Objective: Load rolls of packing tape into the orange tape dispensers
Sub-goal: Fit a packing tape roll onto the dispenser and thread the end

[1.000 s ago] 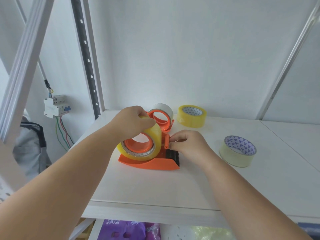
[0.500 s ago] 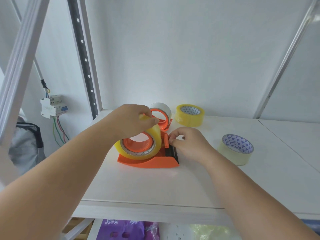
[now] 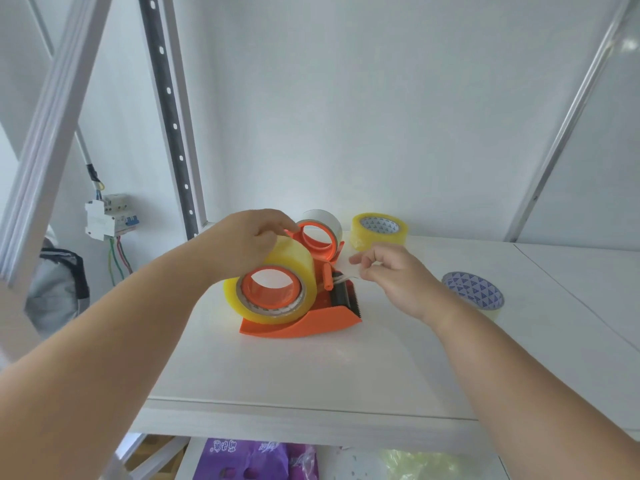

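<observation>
Tape roll sits on the near orange dispenser, steadied by the left hand gripping its stiff rim. Right hand pinches the thin, sticky tape end, likely flimsy; best held by its edge.

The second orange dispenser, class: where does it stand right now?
In the head view, the second orange dispenser stands at the back of the white shelf, just behind the near dispenser and left of the yellow tape roll.

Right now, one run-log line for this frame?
left hand grips mounted roll | right hand pinches tape end | dispenser on shelf
</observation>
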Tool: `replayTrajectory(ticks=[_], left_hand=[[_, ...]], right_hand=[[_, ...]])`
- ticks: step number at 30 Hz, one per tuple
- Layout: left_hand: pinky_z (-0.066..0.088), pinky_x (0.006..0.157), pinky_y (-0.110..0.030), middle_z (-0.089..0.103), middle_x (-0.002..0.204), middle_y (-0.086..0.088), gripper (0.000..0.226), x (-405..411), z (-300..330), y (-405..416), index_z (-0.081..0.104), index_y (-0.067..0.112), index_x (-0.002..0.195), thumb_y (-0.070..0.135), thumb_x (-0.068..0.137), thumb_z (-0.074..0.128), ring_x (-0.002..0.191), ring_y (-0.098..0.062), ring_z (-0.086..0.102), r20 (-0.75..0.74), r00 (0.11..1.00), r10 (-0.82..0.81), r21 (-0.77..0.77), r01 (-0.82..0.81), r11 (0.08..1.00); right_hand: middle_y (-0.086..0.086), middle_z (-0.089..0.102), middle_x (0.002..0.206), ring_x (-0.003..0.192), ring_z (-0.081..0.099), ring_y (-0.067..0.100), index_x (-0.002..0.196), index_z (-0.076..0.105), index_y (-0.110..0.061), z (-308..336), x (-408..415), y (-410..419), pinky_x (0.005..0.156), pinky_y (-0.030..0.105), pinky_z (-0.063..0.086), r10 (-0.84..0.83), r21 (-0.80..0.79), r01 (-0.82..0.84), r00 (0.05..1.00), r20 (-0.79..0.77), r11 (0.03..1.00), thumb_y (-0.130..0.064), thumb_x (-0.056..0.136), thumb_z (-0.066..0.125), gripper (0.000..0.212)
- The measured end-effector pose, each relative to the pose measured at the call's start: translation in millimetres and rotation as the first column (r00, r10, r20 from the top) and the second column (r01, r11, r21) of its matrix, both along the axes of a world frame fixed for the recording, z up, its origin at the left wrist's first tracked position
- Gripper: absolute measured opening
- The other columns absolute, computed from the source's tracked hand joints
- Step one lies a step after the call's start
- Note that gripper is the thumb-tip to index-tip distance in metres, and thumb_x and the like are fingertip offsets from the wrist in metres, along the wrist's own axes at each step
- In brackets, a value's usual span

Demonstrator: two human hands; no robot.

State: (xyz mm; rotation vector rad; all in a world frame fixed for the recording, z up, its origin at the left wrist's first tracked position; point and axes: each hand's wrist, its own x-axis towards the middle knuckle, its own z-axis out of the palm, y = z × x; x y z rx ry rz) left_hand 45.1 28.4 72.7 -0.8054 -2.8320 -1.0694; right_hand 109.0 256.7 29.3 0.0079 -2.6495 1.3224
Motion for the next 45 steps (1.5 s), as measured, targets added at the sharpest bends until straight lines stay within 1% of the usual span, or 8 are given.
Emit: replayTrajectory(ticks=[2, 5, 8, 12, 19, 23, 35, 45], left_hand=[[0.049, 0.091, -0.037, 0.065, 0.111, 0.008, 0.044, 1, -1, 7, 0.062, 0.039, 0.096, 0.008, 0.088, 0.031, 0.1, -0.021, 0.06, -0.018, 1.0, 0.012, -0.003, -0.012, 1.0], [0.049, 0.073, -0.034, 0.067, 0.099, -0.015, 0.042, 1, -8, 11, 0.062, 0.041, 0.09, 0.02, 0.087, 0.026, 0.074, -0.023, 0.055, -0.001, 0.999, 0.033, -0.007, -0.033, 0.999], [0.054, 0.066, -0.036, 0.063, 0.078, -0.007, 0.039, -1, -11, 6, 0.057, 0.047, 0.091, 0.026, 0.084, 0.024, 0.058, -0.021, 0.051, -0.052, 0.995, 0.085, -0.059, -0.088, 0.994], [0.049, 0.067, -0.035, 0.065, 0.098, -0.013, 0.041, 4, -5, 12, 0.058, 0.038, 0.104, 0.013, 0.091, 0.028, 0.068, -0.023, 0.055, -0.036, 0.999, 0.039, -0.076, -0.041, 0.996], [0.038, 0.056, -0.027, 0.056, 0.076, 0.005, 0.042, 7, 6, 38, 0.056, 0.021, 0.081, 0.061, 0.086, 0.043, 0.069, -0.013, 0.054, -0.114, 0.985, 0.128, -0.237, -0.152, 0.96], [0.037, 0.053, -0.026, 0.057, 0.076, 0.002, 0.062, 11, 7, 56, 0.056, 0.014, 0.089, 0.074, 0.078, 0.043, 0.073, -0.018, 0.057, -0.318, 0.939, 0.132, -0.377, -0.253, 0.891], [0.047, 0.073, -0.031, 0.06, 0.09, 0.002, 0.033, 9, -2, 68, 0.063, 0.021, 0.105, 0.041, 0.081, 0.05, 0.085, -0.02, 0.056, -0.212, 0.976, 0.053, -0.388, -0.134, 0.912], [0.036, 0.083, -0.036, 0.056, 0.111, -0.004, 0.032, 15, -10, 81, 0.051, 0.022, 0.119, 0.021, 0.092, 0.035, 0.099, -0.026, 0.051, -0.496, 0.853, -0.164, -0.65, -0.239, 0.721]], right_hand=[[0.001, 0.061, 0.117, 0.115, 0.048, 0.013, 0.068, 0.053, -0.023, -3, -2, 0, 0.085, 0.024, 0.033, -0.072, 0.089, 0.08, 0.994, -0.085, 0.993, -0.008, 0.088, 0.052, 0.026], [0.001, 0.059, 0.111, 0.115, 0.045, 0.013, 0.073, 0.055, -0.025, -13, -3, 4, 0.085, 0.023, 0.031, -0.141, 0.181, 0.165, 0.98, -0.14, 0.969, -0.012, 0.089, 0.052, 0.02], [0.0, 0.052, 0.105, 0.102, 0.042, 0.012, 0.085, 0.061, -0.016, -17, -1, 10, 0.075, 0.023, 0.032, -0.218, 0.18, 0.244, 0.964, -0.15, 0.953, -0.015, 0.091, 0.05, 0.013], [0.001, 0.061, 0.095, 0.078, 0.051, 0.017, 0.082, 0.061, -0.013, -19, -4, 16, 0.058, 0.019, 0.036, -0.241, 0.164, 0.265, 0.958, -0.153, 0.95, -0.013, 0.09, 0.049, 0.014], [0.005, 0.058, 0.128, 0.122, 0.046, 0.024, 0.122, 0.062, -0.012, -13, -4, 8, 0.096, 0.028, 0.034, -0.244, 0.347, 0.342, 0.924, -0.295, 0.873, -0.007, 0.09, 0.046, 0.036], [0.004, 0.066, 0.12, 0.115, 0.053, 0.028, 0.119, 0.066, -0.015, -15, -7, -8, 0.094, 0.036, 0.039, -0.051, 0.546, 0.234, 0.943, -0.329, 0.804, -0.021, 0.092, 0.042, 0.036], [-0.001, 0.065, 0.104, 0.107, 0.051, 0.023, 0.1, 0.069, -0.017, -9, -5, -11, 0.083, 0.033, 0.034, -0.069, 0.719, 0.221, 0.969, -0.235, 0.659, -0.031, 0.093, 0.047, 0.027], [0.009, 0.066, 0.103, 0.097, 0.058, 0.032, 0.108, 0.058, -0.012, 3, 1, -15, 0.074, 0.034, 0.043, -0.138, 0.719, 0.146, 0.988, -0.07, 0.68, -0.02, 0.096, 0.045, 0.02]])
